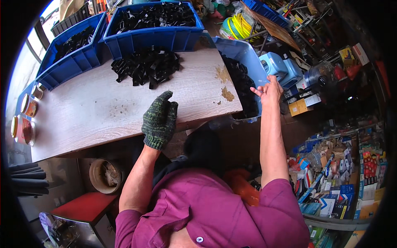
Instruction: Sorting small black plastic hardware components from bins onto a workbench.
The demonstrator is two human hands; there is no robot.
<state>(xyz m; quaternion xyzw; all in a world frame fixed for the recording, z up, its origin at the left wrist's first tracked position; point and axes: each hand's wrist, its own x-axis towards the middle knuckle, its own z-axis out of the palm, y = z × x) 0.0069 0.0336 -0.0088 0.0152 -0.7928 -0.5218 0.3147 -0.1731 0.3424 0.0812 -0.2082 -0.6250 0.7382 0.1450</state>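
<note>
My left hand, in a dark green knitted glove, hovers at the front edge of the wood-look table. Its thumb and forefinger are apart and I see nothing between them; the other fingers are partly hidden. Beyond it lies a loose pile of black strip-like pieces. My bare right hand is over the right rim of a light blue bin, fingers stretched out and holding nothing visible. More black pieces lie inside that bin, beside the table's right end.
Two dark blue crates of black pieces stand along the table's back. Small round tubs line its left end. Light blue containers stand right of the bin. Packed shelves fill the lower right; a red-topped cabinet is lower left.
</note>
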